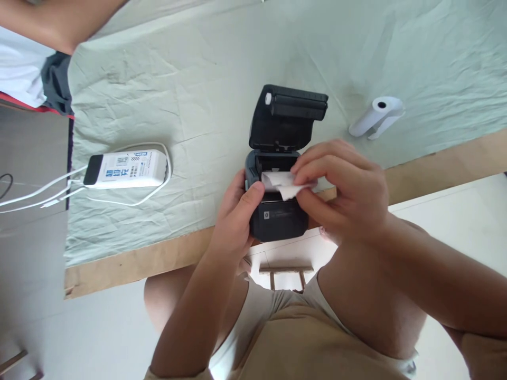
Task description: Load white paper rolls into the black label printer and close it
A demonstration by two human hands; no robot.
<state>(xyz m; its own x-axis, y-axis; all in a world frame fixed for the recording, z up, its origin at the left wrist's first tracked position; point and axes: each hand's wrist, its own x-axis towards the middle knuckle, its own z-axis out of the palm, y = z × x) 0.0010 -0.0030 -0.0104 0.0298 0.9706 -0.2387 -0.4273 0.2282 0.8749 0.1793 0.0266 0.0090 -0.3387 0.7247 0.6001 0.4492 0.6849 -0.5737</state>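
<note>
A small black receipt printer (279,219) is held at the table's front edge, its lid (287,116) swung up with a black roller along the top. My left hand (240,211) wraps round the printer's left side, thumb on the rim of the paper bay. Inside the bay lies white paper (273,181), with a torn end sticking out. That paper end is pinched between the thumb and fingers of my right hand (340,184). To the right, a white paper roll (368,117) rests on the cloth with its end loose.
A white power strip (130,169) with white cables lies on the pale green cloth (206,95) at left. Another person's arm (59,21) reaches in at the upper left. The table's wooden edge (138,258) runs in front of my knees.
</note>
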